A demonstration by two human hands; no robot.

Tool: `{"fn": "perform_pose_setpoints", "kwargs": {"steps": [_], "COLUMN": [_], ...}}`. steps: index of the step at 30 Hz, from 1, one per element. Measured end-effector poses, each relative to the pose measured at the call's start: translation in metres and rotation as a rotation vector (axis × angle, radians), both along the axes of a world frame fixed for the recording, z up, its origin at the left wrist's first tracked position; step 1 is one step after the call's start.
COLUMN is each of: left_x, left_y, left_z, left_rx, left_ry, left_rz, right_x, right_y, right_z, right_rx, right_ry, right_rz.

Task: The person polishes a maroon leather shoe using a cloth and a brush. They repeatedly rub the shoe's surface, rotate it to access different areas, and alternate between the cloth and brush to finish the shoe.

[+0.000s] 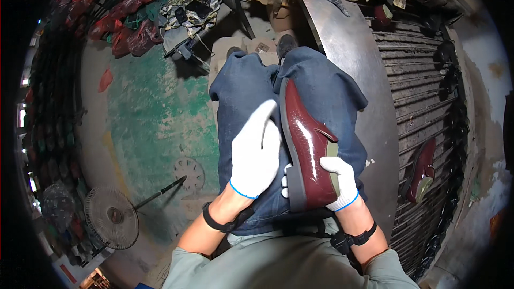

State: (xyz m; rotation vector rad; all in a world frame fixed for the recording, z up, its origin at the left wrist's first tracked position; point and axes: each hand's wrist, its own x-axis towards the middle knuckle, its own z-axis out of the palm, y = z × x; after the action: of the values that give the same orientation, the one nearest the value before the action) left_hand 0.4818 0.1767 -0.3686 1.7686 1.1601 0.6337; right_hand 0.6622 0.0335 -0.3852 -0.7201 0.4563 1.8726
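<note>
A glossy burgundy loafer (306, 142) with a dark sole lies lengthwise over my lap, toe pointing away from me. My right hand (344, 179), in a white knit glove, grips its heel end. The thumb is at the shoe's opening, and fingertips show past the sole on the other side. The pale greenish lining can be seen at the opening. Just left of the sole is my left hand (256, 152), also gloved in white. Its fingers are stretched forward and it holds nothing that I can see. Blue trousers (243, 85) cover my legs beneath.
At the right runs a slatted conveyor (409, 104) carrying another burgundy shoe (423, 171), with a metal ledge (348, 37) alongside. A standing fan (111, 217) is at the lower left. Red plastic bags (142, 37) and a cloth-draped seat (190, 13) lie at the far left.
</note>
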Motion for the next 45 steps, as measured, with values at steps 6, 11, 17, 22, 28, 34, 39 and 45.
{"fn": "perform_pose_setpoints", "kwargs": {"steps": [6,11,17,22,28,34,39,45], "left_x": [0.046,0.066,0.061,0.052,0.039,0.023,0.006,0.022], "left_y": [0.008,-0.011,-0.007,0.005,-0.045,-0.044,-0.053,-0.074], "left_z": [-0.026,-0.054,-0.076,-0.050,-0.012,-0.025,-0.024,-0.029], "left_rx": [-0.134,-0.393,-0.265,-0.493,-0.676,-0.455,-0.932,-1.274], "left_ry": [-0.180,-0.490,-0.370,-0.298,-0.571,-0.475,-0.928,-1.031], "left_rz": [0.156,0.264,0.205,0.098,0.254,0.228,0.303,0.594], "right_x": [0.009,0.009,0.008,0.011,0.000,-0.010,-0.026,-0.044], "right_y": [0.002,0.007,0.000,0.006,0.020,0.029,0.034,0.042], "right_z": [0.003,0.004,-0.021,-0.019,-0.002,0.003,0.027,0.024], "right_rx": [0.032,-0.032,-0.073,-0.073,-0.129,-0.011,0.224,0.442], "right_ry": [0.102,0.070,-0.129,-0.062,-0.058,-0.226,-0.580,-1.307], "right_rz": [-0.005,-0.025,0.072,0.029,-0.067,-0.036,-0.079,-0.080]}}
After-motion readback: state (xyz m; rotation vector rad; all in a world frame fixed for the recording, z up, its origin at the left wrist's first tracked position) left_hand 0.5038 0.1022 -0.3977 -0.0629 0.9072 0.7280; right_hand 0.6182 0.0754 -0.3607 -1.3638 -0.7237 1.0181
